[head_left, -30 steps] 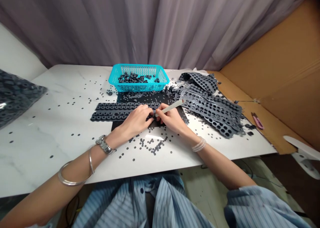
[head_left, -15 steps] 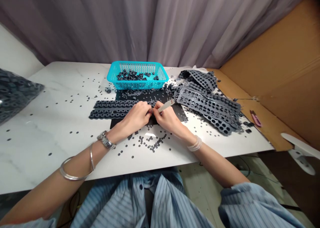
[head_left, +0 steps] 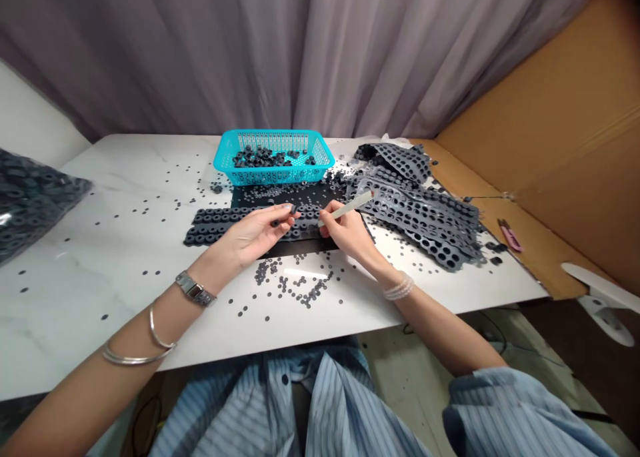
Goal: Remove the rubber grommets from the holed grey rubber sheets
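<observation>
My left hand (head_left: pixel 253 233) is lifted palm-up over a strip of black rubber rings (head_left: pixel 220 219), pinching a small black ring (head_left: pixel 293 209) at its fingertips. My right hand (head_left: pixel 344 231) grips a thin pale stick tool (head_left: pixel 347 208), its tip pointing up and right. Both hands hover over a black mat (head_left: pixel 295 197) in the middle of the white table (head_left: pixel 100 257). A turquoise basket (head_left: pixel 274 155) with several loose rings stands just behind the mat.
A heap of grey punched-out rubber sheets (head_left: pixel 420 210) lies at the right. Small black discs (head_left: pixel 300 290) are scattered near the front edge. A clear bag of rings (head_left: pixel 30 200) sits far left. Pink snips (head_left: pixel 510 235) rest on cardboard (head_left: pixel 550 143) at the right.
My left hand has turned palm-up and lifted off the strip with a ring pinched in its fingers. The right hand has drawn slightly right, the stick tool raised.
</observation>
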{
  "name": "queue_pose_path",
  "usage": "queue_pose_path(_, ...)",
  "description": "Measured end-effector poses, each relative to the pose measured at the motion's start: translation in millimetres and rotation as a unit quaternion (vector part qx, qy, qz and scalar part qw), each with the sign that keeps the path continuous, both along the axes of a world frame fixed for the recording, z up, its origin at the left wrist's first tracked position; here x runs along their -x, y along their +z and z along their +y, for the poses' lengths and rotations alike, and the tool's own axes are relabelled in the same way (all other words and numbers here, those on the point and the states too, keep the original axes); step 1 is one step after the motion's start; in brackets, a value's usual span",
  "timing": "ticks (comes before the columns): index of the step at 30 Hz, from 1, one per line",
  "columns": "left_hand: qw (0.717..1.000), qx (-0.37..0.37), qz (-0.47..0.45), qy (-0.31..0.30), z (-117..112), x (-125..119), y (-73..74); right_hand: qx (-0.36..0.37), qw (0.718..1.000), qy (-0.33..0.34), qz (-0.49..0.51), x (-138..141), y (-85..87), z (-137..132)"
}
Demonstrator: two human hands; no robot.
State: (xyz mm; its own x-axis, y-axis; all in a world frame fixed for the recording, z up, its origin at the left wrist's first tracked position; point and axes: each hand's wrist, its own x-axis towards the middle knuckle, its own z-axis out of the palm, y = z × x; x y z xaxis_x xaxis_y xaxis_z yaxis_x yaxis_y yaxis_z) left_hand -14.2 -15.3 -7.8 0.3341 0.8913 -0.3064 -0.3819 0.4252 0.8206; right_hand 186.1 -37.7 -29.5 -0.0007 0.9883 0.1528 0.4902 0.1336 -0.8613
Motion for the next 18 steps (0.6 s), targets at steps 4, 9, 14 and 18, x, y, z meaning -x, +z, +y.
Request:
queue_pose_path(4,1.000,0.020,-0.008,0.001,-7.4,-5.8,-1.3,-0.025,0.999,-0.006,-0.033,0.0,2.4,-2.0)
queue_pose_path(9,0.999,0.032,-0.034,0.008,-10.8,-9.0,-2.1,-0.068,0.995,-0.011,-0.067,0.6,2.6,-1.7)
queue_pose_path(14,0.995,0.078,-0.043,0.040,-14.9,-13.1,6.3,-0.078,0.995,-0.018,-0.053,-1.3,1.3,0.4)
queue_pose_path(18,0.997,0.064,-0.027,0.028,-16.7,-13.6,8.8,-0.102,0.993,-0.033,-0.054,-2.7,-1.1,4.7)
